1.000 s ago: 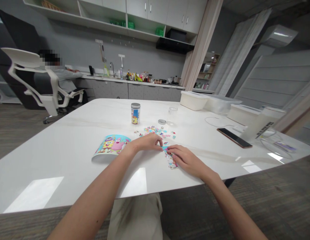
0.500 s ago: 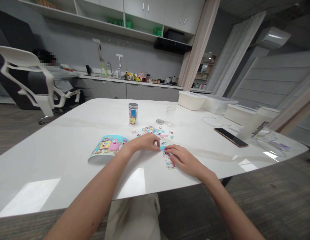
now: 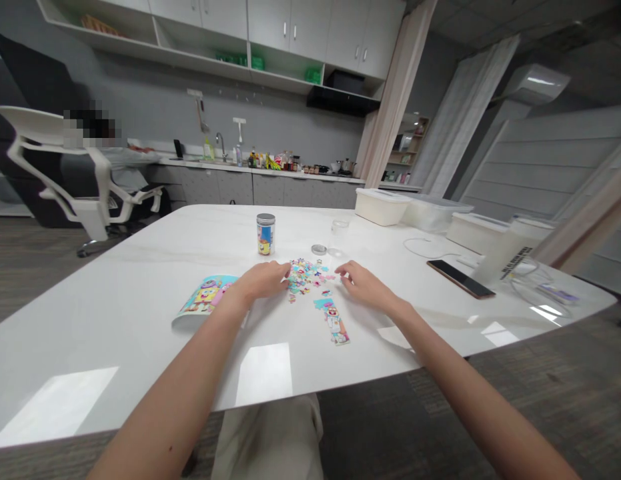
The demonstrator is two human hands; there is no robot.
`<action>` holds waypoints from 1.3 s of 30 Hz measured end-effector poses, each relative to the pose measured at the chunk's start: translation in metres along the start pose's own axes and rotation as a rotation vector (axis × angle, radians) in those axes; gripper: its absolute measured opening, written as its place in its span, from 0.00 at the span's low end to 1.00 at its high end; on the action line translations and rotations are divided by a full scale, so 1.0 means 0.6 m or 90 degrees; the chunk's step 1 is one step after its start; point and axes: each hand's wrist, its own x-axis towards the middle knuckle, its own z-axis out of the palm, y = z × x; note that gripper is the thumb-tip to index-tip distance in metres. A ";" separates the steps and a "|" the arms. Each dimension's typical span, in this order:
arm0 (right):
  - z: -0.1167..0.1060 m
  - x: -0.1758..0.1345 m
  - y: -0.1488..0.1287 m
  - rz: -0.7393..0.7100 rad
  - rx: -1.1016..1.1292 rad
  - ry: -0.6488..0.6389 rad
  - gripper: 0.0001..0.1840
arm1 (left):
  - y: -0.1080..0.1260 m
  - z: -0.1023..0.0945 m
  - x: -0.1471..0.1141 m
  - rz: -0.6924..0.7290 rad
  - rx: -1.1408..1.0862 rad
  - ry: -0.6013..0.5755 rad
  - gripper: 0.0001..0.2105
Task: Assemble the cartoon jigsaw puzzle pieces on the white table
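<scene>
Tabletop (image 3: pixel 140 293), glossy white, spans my remote view. Bare left hand (image 3: pixel 264 280) and bare right hand (image 3: pixel 365 287) curl; any grip I cannot tell. Nearer lies a narrow, multicoloured puzzle strip (image 3: pixel 335 324); between the hands, small, flat, multicoloured puzzle pieces (image 3: pixel 304 275).

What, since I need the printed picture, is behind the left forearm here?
Part of the curved picture sheet, whose left portion shows yellow and pink figures. The left forearm covers much of its right portion; printing there cannot be seen.

One puzzle strip (image 3: pixel 335 321), one picture sheet (image 3: pixel 201 300) — two hands (image 3: pixel 264 280), three boxes (image 3: pixel 381 209), one phone (image 3: pixel 459 279).
</scene>
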 end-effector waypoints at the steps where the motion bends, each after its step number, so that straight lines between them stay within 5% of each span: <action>1: -0.001 0.028 0.007 0.010 -0.027 -0.012 0.14 | -0.002 0.001 0.000 -0.005 0.005 0.000 0.11; 7: 0.013 0.118 0.034 0.037 -0.071 -0.110 0.12 | 0.002 -0.002 -0.001 -0.014 0.002 -0.006 0.12; 15: 0.044 0.104 0.040 0.026 -0.019 -0.061 0.08 | 0.005 0.001 0.002 -0.007 0.017 -0.017 0.12; 22: 0.037 0.104 0.039 0.051 0.056 -0.112 0.07 | 0.007 -0.003 0.000 0.002 0.001 -0.023 0.13; 39: 0.047 0.108 0.037 0.032 0.161 -0.084 0.02 | 0.012 -0.006 0.001 0.032 -0.003 -0.035 0.13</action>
